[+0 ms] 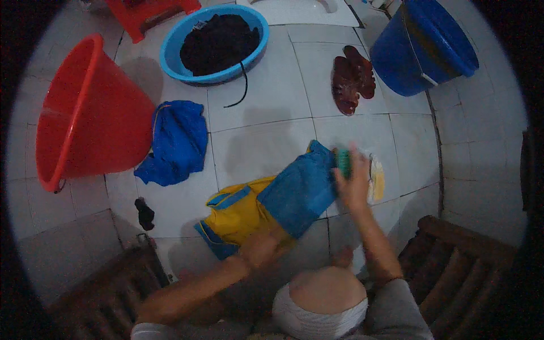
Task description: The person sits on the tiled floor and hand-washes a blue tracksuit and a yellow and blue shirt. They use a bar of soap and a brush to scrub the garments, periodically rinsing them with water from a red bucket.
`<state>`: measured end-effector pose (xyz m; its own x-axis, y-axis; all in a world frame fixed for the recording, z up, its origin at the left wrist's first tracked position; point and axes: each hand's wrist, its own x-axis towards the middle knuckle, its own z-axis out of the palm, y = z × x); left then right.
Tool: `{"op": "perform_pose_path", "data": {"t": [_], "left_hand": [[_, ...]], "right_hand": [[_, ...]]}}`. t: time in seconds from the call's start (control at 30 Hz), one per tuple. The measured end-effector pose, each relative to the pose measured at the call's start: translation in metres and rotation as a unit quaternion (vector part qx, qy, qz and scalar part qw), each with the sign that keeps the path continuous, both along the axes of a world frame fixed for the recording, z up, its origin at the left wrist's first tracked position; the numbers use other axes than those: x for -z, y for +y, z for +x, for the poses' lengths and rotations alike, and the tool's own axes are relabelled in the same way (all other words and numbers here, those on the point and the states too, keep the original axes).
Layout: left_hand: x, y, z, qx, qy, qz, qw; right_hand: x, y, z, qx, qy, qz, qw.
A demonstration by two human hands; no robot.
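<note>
A blue and yellow garment (297,187) lies spread on the tiled floor before me. My left hand (265,246) is at its lower edge, blurred; whether the fingers grip the cloth cannot be made out. Beyond the garment's right end, my right hand (355,176) is around a green brush or scrubber (343,163), also blurred. Just right of that hand lies a yellow and white object (377,180), perhaps a soap bar on a wrapper. A separate blue cloth (180,140) is on the floor to the left.
A tilted red bucket (114,123) stands at left, a small black item (144,213) below it. Farther off are a light-blue basin (170,70) with dark cloth (221,44), a red plastic stool (134,21), brown sandals (350,80) and a blue bucket (403,55). Wooden slatted furniture (459,255) flanks me.
</note>
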<state>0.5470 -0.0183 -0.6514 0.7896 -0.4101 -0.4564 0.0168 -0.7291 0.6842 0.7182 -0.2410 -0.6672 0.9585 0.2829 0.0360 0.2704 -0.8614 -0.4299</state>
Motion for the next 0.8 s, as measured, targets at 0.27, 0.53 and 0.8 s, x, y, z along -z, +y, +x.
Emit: {"op": "perform_pose_path", "data": {"t": [0.27, 0.53, 0.8], "left_hand": [[0.065, 0.034, -0.051, -0.187, -0.063, 0.288, 0.937], [0.062, 0.033, -0.047, -0.149, -0.033, 0.314, 0.937], [0.059, 0.037, -0.044, -0.131, 0.005, 0.287, 0.949]], "right_hand": [[0.078, 0.023, -0.010, -0.210, 0.174, -0.105, 0.956], [0.057, 0.032, -0.048, -0.209, -0.056, -0.198, 0.956], [0.034, 0.050, 0.033, -0.049, 0.123, -0.119, 0.984]]}}
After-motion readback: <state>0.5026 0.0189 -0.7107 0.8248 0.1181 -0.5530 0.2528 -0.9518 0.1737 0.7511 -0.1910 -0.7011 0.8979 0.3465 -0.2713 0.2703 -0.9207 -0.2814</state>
